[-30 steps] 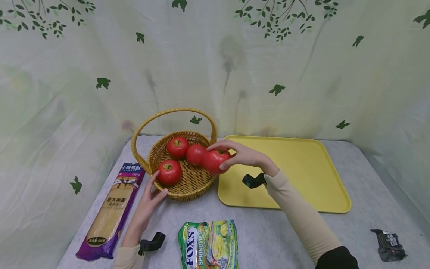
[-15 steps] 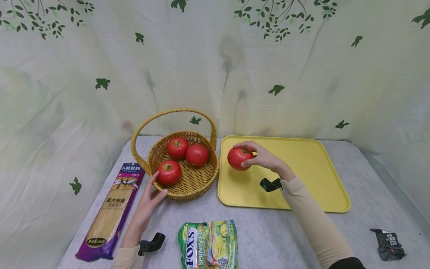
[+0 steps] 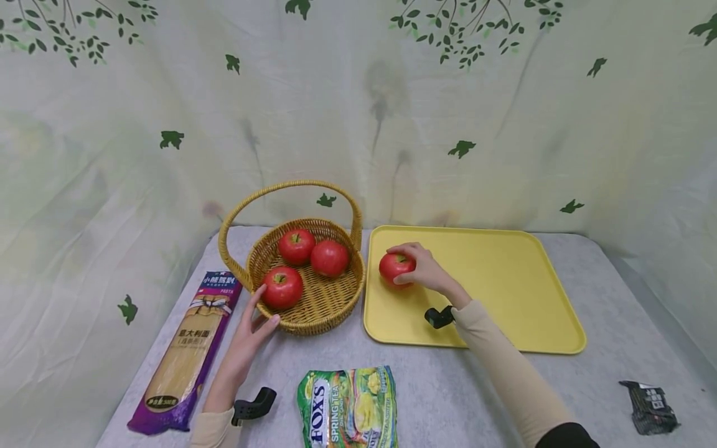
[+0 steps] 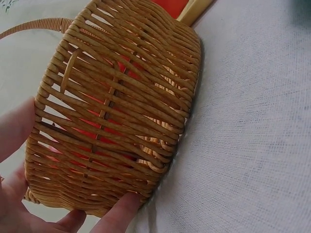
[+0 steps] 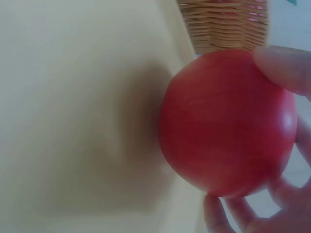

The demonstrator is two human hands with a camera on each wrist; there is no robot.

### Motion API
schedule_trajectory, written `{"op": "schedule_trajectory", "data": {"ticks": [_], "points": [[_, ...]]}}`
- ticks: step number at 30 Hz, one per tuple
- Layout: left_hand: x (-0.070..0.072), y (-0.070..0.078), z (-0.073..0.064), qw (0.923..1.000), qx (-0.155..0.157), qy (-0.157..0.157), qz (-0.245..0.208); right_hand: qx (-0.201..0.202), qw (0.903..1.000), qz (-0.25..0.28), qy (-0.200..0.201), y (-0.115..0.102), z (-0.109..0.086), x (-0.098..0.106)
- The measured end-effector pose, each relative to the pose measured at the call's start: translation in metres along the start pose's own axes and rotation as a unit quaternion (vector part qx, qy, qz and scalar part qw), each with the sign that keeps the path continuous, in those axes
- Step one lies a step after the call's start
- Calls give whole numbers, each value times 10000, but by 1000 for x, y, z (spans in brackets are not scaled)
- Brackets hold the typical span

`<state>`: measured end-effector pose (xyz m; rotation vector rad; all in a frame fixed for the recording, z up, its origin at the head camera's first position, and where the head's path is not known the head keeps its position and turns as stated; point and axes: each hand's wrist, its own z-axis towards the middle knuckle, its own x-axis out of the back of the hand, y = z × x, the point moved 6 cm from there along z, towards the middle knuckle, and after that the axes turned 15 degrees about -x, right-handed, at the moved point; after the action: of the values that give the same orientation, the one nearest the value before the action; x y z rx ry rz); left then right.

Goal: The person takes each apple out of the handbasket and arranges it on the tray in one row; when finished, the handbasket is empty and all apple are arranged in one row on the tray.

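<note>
My right hand [image 3: 421, 269] grips a red apple [image 3: 394, 267] low over the left part of the yellow tray [image 3: 521, 292]; whether the fruit touches the tray I cannot tell. The right wrist view shows the same apple [image 5: 226, 126] close up with fingers curled round it. A wicker basket [image 3: 322, 308] with a hoop handle stands left of the tray and holds three red apples [image 3: 282, 286]. My left hand [image 3: 249, 330] rests with straight fingers against the basket's front-left wall; the left wrist view shows the fingers [image 4: 119, 213] touching the basket [image 4: 121, 107].
A purple pasta packet [image 3: 187, 351] lies left of the basket. A green sweets bag [image 3: 347, 407] sits at the front edge. A small dark wrapper [image 3: 650, 407] lies at the front right. A leaf-patterned cloth hangs behind the grey table [image 3: 448, 392].
My right hand carried the apple from the basket's right rim across to the tray and lowered it onto its left part. The left hand stayed on the basket.
</note>
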<state>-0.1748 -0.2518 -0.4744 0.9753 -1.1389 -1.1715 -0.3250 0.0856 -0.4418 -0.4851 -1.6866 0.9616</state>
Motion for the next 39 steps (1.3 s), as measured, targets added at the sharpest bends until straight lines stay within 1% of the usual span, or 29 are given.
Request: {"op": "schedule_trajectory", "data": {"ticks": [5,9,11,13,16,19,21,23,25,28,31,33,38,39], "points": [[-1,-1,0,10000,5,-20,-33,-182,9994,-298,70,3,3,-7],[0,-1,0,10000,17,1,-38,-154,9991,-380,-87,4,4,-10],[0,-1,0,10000,26,9,-37,-143,9993,-264,-232,5,3,-10],[0,-1,0,10000,35,9,-38,-150,9990,65,-411,7,2,-9],[0,-1,0,10000,21,-4,-47,-211,9943,856,-600,11,0,-5],[0,0,-1,10000,-3,-14,-59,-72,9851,1617,-581,9,-1,2],[-1,0,-1,10000,-7,-19,-58,137,9794,1954,-483,5,-2,9],[-1,1,-1,10000,5,-21,-50,309,9740,2203,-417,-1,-3,14],[-1,1,-1,10000,14,-20,-44,421,9681,2427,-461,-10,-6,17],[-1,1,-1,10000,4,-11,-49,602,9583,2705,-700,-27,-8,15],[0,0,-1,10000,-24,8,-72,807,9486,2855,-1100,-48,-10,5],[-1,0,0,9999,-37,20,-92,929,9455,2803,-1370,-60,-10,-6],[0,1,-1,9999,-19,33,-127,1100,9483,2222,-1981,-91,-9,-40],[0,1,-1,9999,-11,31,-129,1093,9472,2148,-2113,-96,-8,-47]]}}
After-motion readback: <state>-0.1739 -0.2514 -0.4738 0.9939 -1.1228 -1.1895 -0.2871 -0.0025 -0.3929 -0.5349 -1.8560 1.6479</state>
